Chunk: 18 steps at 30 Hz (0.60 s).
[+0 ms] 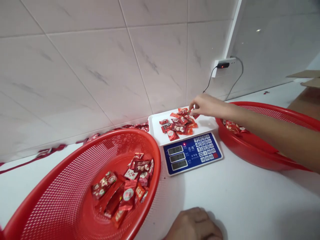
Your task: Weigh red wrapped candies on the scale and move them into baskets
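On the white tray (pixel 156 135) of a digital scale (pixel 186 166) lies a pile of red-wrapped candies (pixel 178 128). My right hand (pixel 203 105) reaches in from the right over the tray's far side. Its thumb and fingers pinch at a red-wrapped candy (pixel 196 116) on the edge of the pile, partly hidden by the fingertips. The scale's blue panel has lit displays and a number keypad. My left hand (pixel 195 224) rests on the white table below the scale, its fingers curled in with nothing visible in them.
A red mesh basket (pixel 62 170) with several wrapped candies stands at left. Another red basket (pixel 240 150), holding candies, is at right beneath my forearm. Red wrapped pieces (pixel 92 137) line the tiled wall. A socket (pixel 217 71) with cables and a cardboard box (pixel 307 101) are at right.
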Available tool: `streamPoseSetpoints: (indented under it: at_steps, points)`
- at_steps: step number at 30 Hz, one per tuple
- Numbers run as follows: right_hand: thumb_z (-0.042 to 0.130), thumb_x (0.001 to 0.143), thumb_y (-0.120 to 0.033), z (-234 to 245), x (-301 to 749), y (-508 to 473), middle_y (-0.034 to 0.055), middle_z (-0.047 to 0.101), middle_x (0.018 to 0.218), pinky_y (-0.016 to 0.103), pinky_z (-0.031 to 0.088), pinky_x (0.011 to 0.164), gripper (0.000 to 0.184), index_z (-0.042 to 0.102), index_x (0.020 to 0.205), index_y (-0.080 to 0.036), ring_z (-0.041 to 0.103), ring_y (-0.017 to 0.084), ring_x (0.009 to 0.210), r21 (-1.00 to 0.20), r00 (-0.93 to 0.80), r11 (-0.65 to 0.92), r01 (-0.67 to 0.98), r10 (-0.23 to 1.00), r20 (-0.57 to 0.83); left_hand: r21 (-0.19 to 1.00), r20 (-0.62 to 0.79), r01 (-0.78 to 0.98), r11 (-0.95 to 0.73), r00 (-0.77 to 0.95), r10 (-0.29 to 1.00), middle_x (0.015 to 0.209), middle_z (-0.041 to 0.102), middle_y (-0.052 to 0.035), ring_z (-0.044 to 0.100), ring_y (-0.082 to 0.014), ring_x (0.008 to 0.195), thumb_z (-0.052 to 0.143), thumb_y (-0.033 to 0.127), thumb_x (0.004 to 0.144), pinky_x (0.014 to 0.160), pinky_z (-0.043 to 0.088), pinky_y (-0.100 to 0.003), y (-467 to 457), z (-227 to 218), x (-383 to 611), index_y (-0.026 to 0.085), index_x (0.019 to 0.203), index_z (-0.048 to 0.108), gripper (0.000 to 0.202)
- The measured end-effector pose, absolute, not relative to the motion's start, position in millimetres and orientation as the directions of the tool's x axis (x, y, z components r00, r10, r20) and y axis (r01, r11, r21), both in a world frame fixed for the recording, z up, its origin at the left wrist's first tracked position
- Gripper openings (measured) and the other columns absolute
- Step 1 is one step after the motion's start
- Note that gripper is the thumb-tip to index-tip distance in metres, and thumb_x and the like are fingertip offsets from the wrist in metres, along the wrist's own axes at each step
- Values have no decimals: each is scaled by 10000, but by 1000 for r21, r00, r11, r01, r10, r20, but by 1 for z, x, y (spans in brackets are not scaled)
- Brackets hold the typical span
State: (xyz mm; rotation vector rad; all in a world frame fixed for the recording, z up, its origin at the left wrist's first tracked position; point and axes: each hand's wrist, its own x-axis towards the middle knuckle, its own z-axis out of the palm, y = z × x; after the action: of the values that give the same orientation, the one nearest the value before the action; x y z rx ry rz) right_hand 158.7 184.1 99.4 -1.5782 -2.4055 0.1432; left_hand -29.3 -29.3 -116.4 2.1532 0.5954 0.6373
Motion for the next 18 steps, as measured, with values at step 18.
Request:
streamPoseSetpoints:
  at_steps: [18]
  points:
    - [651, 811, -248, 130, 178, 154, 15, 746, 722, 404, 533, 732, 122, 730, 903, -234, 710, 229, 718, -331, -285, 410, 850, 886, 365, 792, 265, 188, -581, 752, 604, 781, 718, -30, 691, -126, 744, 728, 258, 881, 712, 552, -159, -26, -108, -32, 165, 825, 723, 109]
